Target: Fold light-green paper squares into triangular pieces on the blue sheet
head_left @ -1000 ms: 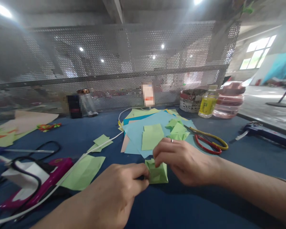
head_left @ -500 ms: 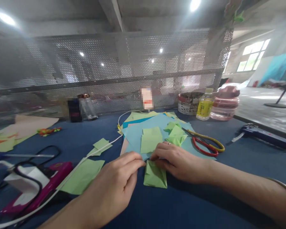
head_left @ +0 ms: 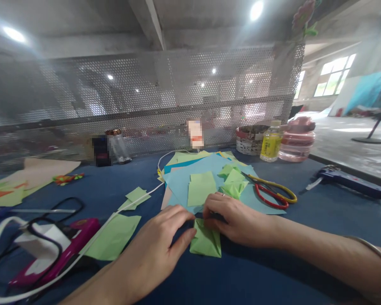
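Observation:
A folded light-green paper piece (head_left: pixel 206 242) lies on the blue table (head_left: pixel 241 275) in front of me. My left hand (head_left: pixel 160 245) presses its fingertips onto the piece's left edge. From the right, my right hand (head_left: pixel 238 220), a ring on one finger, pinches the piece's top corner with closed fingers. Just behind the hands a stack of light-blue and green paper sheets (head_left: pixel 206 176) carries a green square (head_left: pixel 201 188) and several small folded green pieces (head_left: pixel 235 182).
Red-and-yellow scissors (head_left: pixel 273 195) lie right of the paper stack, with a blue glue gun (head_left: pixel 349 180) further right. At left are a pink tool (head_left: pixel 66 245), a white cable (head_left: pixel 127 203) and green scraps (head_left: pixel 112 235). A yellow bottle (head_left: pixel 269 142), containers and a perforated metal screen (head_left: pixel 146 97) stand behind.
The green piece was held up between both hands; now it lies flatter on the table. My left hand has shifted from pinching its lower left corner to pressing its left edge.

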### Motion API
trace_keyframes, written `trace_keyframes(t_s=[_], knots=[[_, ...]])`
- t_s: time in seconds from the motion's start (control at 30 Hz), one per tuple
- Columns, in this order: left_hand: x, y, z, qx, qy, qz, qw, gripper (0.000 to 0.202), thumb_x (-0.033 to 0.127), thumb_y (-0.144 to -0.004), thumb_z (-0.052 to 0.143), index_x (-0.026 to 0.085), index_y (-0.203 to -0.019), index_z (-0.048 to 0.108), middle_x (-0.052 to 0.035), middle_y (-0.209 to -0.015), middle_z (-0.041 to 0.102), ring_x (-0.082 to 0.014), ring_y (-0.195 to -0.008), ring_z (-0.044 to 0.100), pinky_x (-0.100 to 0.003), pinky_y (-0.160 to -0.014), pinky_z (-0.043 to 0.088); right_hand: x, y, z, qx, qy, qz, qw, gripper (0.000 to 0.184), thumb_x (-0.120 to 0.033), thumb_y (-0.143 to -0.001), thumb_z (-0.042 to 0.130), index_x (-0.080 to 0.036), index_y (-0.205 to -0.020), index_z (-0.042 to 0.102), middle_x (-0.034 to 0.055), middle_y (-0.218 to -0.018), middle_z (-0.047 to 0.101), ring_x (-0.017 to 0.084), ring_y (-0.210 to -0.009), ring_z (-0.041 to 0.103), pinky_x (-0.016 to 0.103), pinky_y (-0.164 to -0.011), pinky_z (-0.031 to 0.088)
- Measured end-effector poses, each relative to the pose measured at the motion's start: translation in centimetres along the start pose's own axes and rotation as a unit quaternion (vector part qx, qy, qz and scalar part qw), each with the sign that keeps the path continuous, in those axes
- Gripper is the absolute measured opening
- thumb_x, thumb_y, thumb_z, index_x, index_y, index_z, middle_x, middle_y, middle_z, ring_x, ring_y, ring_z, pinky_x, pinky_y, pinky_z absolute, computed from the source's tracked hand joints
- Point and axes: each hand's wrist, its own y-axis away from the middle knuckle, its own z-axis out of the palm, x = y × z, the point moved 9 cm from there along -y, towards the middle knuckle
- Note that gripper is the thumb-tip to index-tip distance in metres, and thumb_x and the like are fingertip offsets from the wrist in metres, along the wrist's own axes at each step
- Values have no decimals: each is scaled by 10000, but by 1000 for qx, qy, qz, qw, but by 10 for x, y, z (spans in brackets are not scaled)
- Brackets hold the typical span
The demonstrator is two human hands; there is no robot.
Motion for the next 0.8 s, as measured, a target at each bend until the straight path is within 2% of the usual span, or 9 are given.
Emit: trace_keyframes(t_s=[0.13, 0.23, 0.3, 0.37, 0.47, 0.57, 0.8], knots=[[-6, 1, 0, 12, 38, -27, 999, 209, 280, -953, 484, 205, -1129, 569, -55, -1066, 640, -211, -959, 603, -358, -861, 484, 1, 1, -10, 51, -31, 20, 998, 68, -149, -903, 504, -166, -845, 537, 14, -800, 589, 131, -722, 530, 254, -685, 419], [-14, 2, 0, 11, 87, -75, 993, 349, 365, -959, 460, 230, -1281, 452, -32, -1020, 652, -193, -820, 620, -322, -747, 491, -2, 2, -14, 71, -59, 22, 995, 85, -183, -910, 493, -173, -830, 521, -2, -769, 586, 116, -680, 511, 233, -643, 407], [-18, 2, 2, -4, 132, -96, 986, 390, 394, -955, 458, 237, -1309, 413, -17, -978, 652, -185, -764, 612, -292, -686, 479, -4, 3, -16, 81, -74, 20, 994, 88, -196, -907, 502, -173, -825, 524, -6, -764, 584, 112, -678, 506, 226, -637, 406], [-19, 3, 6, -20, 181, -103, 978, 350, 385, -947, 478, 236, -1263, 455, -7, -946, 643, -176, -753, 593, -264, -661, 462, -4, 4, -16, 87, -88, 22, 992, 78, -197, -901, 513, -171, -830, 533, -7, -764, 588, 109, -683, 511, 223, -643, 413], [-19, 3, 10, -32, 225, -106, 968, 185, 341, -936, 497, 208, -1044, 566, 19, -818, 582, -157, -729, 531, -235, -638, 422, -4, 5, -16, 97, -116, 21, 988, 36, -193, -892, 525, -172, -908, 548, 1, -808, 610, 112, -717, 542, 226, -678, 440], [-22, 2, 11, -31, 229, -118, 966, 174, 317, -927, 498, 184, -838, 567, 44, -694, 463, -135, -661, 447, -223, -592, 366, -2, 5, -14, 100, -137, 24, 985, 196, -186, -893, 523, -178, -1089, 530, 11, -854, 627, 118, -752, 577, 241, -718, 466], [-25, -1, 8, -23, 249, -130, 959, 199, 334, -918, 507, 174, -831, 588, 42, -696, 481, -135, -657, 435, -238, -618, 357, 3, 3, -11, 89, -162, 39, 982, 270, -226, -895, 530, -185, -1161, 545, 6, -834, 629, 118, -727, 571, 244, -704, 470]])
